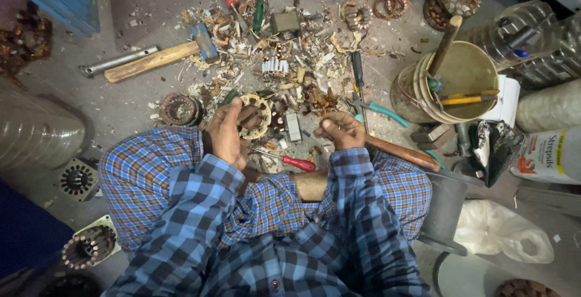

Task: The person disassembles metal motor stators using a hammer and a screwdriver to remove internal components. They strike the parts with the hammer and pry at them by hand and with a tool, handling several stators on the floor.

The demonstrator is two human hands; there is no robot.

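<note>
Seemingly midway through stripping: the left hand (227, 132) is clamped on a ring-shaped motor stator (254, 115), thumb over its rim, holding it tilted just above the floor (127, 100) between the knees. The right hand (340, 129) is curled closed, fingers together, apparently pinching a thin strand; what it grips is too small to tell. Several slots of the stator look bare, while coppery winding (279, 115) hangs at its right side, so some wire appears out and some left.

Evidence of work done: a broad litter of paper slot liners and wood-coloured scraps (290, 61) lies ahead of the hands, with loose copper coils (356, 16) farther off. A second, darker stator (179, 109) rests just beside the left hand, with winding in place, as far as can be judged.

Tools within reach: a red-handled screwdriver (289, 161) below the stator, a wooden-handled hammer (158, 58) to the left, teal-handled pliers (378, 110) near the right hand, and a bucket (448, 82) holding further tools at right.
</note>
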